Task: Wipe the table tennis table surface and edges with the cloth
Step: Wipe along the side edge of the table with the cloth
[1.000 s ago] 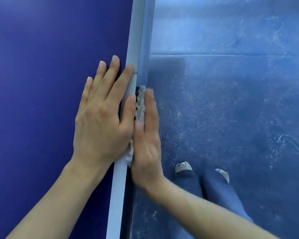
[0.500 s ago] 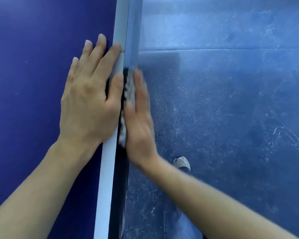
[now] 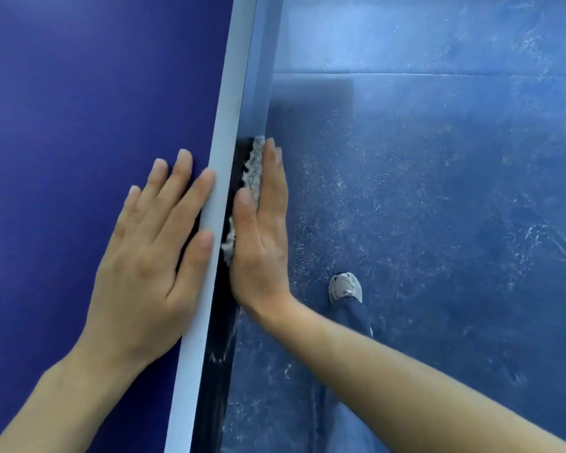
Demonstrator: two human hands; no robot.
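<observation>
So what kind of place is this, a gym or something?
Probably a table tennis hall or sports room: a dark blue table top with a pale edge line, and scuffed blue sports-style flooring beside it.

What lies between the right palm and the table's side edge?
The grey cloth, pressed by the right hand against the dark edge; head view shows it.

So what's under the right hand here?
A grey cloth, pressed against the table's dark side edge by the right hand. Only its fringe shows; the palm covers the rest.
</observation>
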